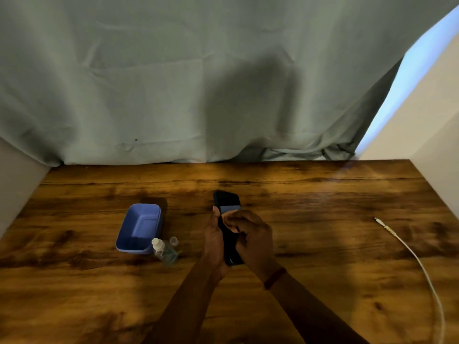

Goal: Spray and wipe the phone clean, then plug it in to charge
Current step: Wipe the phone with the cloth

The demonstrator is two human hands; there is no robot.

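Observation:
A dark phone (227, 199) is held upright above the middle of the wooden table (323, 219). My left hand (213, 240) grips its left edge from behind. My right hand (253, 238) presses a small grey-blue cloth (229, 209) against the screen with its fingertips. A clear spray bottle (165, 252) with a white nozzle lies on its side left of my hands, its small clear cap (173, 241) beside it. A white charging cable (419, 264) lies at the right, its plug end (378, 220) pointing toward the table's back.
A blue plastic tub (140, 228) stands just left of the bottle. A grey-green cloth backdrop (173, 83) hangs behind the table's far edge. Pale walls flank both sides of the table.

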